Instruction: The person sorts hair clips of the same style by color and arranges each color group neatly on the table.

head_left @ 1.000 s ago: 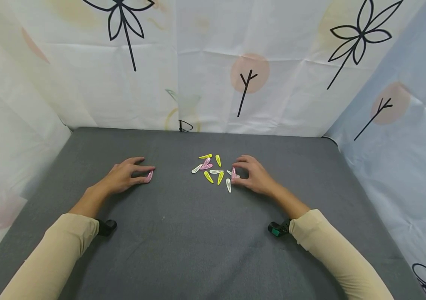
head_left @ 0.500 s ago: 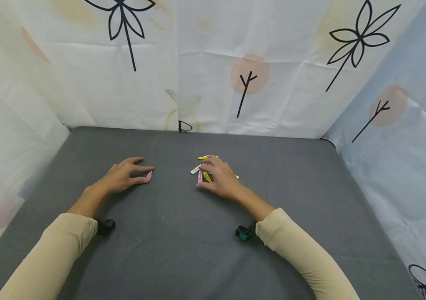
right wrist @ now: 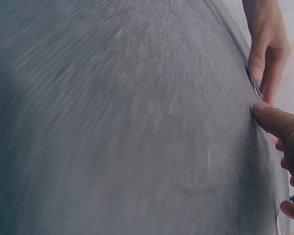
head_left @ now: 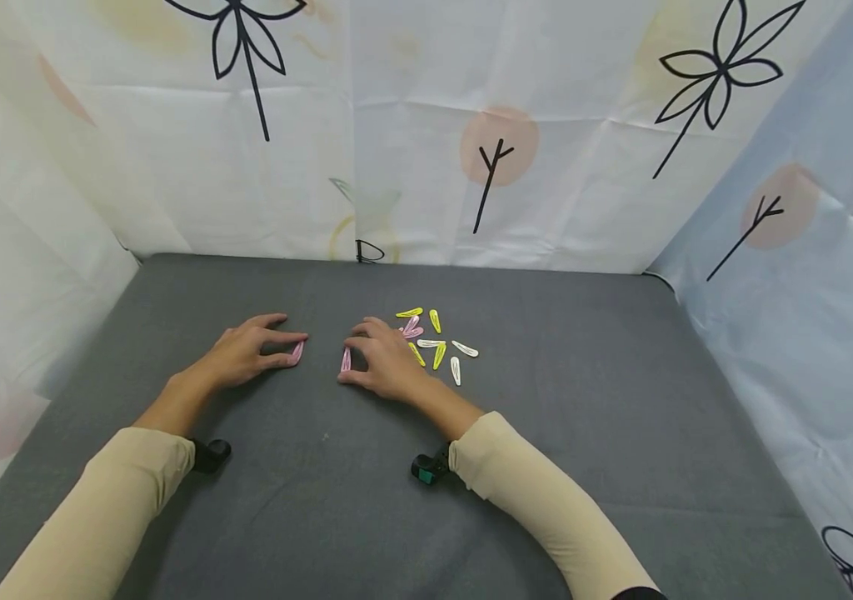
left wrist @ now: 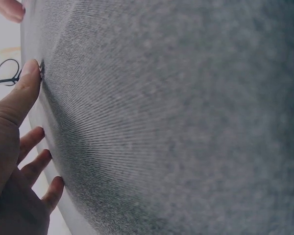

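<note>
My left hand [head_left: 250, 353] rests at the left of the grey table, thumb and index finger pinching a pink snap hair clip [head_left: 297, 352]. A short way to its right, my right hand [head_left: 387, 363] pinches another pink snap hair clip [head_left: 346, 360] upright between thumb and fingers. Behind and right of that hand lie loose clips: yellow ones [head_left: 409, 312], white ones [head_left: 465, 348] and pink ones [head_left: 412, 326]. The right hand covers part of this group. In the right wrist view, a bit of pink clip [right wrist: 273, 138] shows beside the right thumb.
Dark grey cloth [head_left: 306, 500] covers the table. White printed fabric [head_left: 426, 167] stands at the back and both sides. A dark wrist strap with a camera [head_left: 430, 467] sits under the right sleeve, and a similar dark device [head_left: 212, 455] under the left.
My right hand has carried a pink clip leftward from the right side of the loose clips, over them, to near the left hand. The left hand has stayed in place with its clip.
</note>
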`<state>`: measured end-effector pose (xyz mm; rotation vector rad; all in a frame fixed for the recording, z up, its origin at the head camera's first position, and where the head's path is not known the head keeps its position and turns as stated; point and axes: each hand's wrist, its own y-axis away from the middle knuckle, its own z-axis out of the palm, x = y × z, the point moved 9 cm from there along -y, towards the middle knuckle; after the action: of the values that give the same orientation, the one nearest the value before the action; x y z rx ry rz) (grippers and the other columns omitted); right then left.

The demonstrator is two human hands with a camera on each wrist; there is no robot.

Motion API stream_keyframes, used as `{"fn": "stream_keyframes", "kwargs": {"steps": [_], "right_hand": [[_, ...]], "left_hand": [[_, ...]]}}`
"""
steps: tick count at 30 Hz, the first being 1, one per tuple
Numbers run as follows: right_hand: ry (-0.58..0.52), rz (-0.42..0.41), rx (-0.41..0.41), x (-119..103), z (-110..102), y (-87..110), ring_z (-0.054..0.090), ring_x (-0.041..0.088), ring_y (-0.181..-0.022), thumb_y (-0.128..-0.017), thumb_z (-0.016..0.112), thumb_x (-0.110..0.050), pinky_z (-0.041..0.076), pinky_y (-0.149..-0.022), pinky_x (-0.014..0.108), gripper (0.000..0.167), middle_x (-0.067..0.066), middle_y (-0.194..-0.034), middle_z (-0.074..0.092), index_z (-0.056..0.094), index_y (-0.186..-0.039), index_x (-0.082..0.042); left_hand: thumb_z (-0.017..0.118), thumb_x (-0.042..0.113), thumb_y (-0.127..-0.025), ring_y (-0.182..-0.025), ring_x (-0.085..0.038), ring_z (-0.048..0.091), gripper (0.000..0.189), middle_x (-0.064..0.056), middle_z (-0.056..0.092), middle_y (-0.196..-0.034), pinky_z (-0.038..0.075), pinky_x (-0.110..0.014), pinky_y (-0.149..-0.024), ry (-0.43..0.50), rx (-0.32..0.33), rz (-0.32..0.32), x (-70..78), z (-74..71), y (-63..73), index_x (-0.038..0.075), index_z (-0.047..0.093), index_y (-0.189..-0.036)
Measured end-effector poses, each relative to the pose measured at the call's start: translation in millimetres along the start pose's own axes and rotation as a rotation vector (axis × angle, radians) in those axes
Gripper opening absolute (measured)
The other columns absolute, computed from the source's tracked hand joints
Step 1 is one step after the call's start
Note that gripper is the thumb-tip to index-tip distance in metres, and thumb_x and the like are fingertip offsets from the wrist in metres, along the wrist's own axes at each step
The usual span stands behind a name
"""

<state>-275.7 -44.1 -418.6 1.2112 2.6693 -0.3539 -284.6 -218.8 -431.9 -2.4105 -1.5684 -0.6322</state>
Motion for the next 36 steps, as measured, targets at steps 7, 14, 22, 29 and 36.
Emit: {"fn": "stream_keyframes", "kwargs": {"steps": [7, 14, 22, 29, 36], "right_hand": [[-0.008, -0.009, -0.036, -15.8, 11.0, -15.6, 0.044, 0.019, -0.135, -0.089, 0.072, -0.05, 0.037, -0.11, 0.04, 0.057, 0.004, -0.138, 0.056, 0.065, -0.132, -0.013], [-0.008, 0.006, -0.03, -22.0, 13.4, -25.4, 0.048, 0.018, -0.13, -0.089, 0.071, -0.05, 0.04, -0.106, 0.038, 0.056, 0.003, -0.135, 0.057, 0.066, -0.131, -0.013], [-0.009, 0.047, -0.043, -17.7, 17.8, -30.9, 0.045, 0.017, -0.132, -0.089, 0.071, -0.051, 0.041, -0.103, 0.037, 0.057, 0.002, -0.137, 0.056, 0.065, -0.133, -0.015], [-0.022, 0.067, -0.055, -17.2, 19.6, -33.2, 0.043, 0.017, -0.133, -0.089, 0.07, -0.052, 0.039, -0.104, 0.038, 0.058, 0.001, -0.138, 0.055, 0.064, -0.135, -0.018], [-0.033, 0.087, -0.057, -16.8, 19.8, -32.3, 0.042, 0.017, -0.135, -0.09, 0.07, -0.051, 0.037, -0.106, 0.039, 0.058, 0.001, -0.14, 0.054, 0.062, -0.137, -0.019]], "left_hand": [[0.071, 0.029, -0.093, -0.14, -0.05, 0.028, 0.049, -0.028, 0.034, -0.153, 0.019, -0.078, -0.099, -0.002, -0.002, -0.004, -0.2, -1.0, 0.4, 0.014, 0.06, -0.139], [0.071, 0.029, -0.093, -0.14, -0.05, 0.029, 0.049, -0.028, 0.034, -0.153, 0.021, -0.077, -0.098, -0.007, 0.001, 0.005, -0.6, -1.5, 0.3, 0.014, 0.061, -0.139], [0.07, 0.028, -0.094, -0.14, -0.05, 0.028, 0.049, -0.028, 0.034, -0.153, 0.019, -0.077, -0.099, -0.003, -0.006, 0.005, -0.6, -1.3, 0.3, 0.013, 0.06, -0.139], [0.07, 0.029, -0.094, -0.14, -0.051, 0.028, 0.049, -0.028, 0.034, -0.153, 0.02, -0.077, -0.099, -0.016, -0.008, 0.003, -1.1, -1.6, 0.3, 0.014, 0.06, -0.14], [0.07, 0.028, -0.094, -0.14, -0.051, 0.027, 0.049, -0.029, 0.034, -0.153, 0.019, -0.078, -0.099, -0.007, -0.01, 0.006, -0.6, -1.1, 0.1, 0.013, 0.06, -0.139]]}}
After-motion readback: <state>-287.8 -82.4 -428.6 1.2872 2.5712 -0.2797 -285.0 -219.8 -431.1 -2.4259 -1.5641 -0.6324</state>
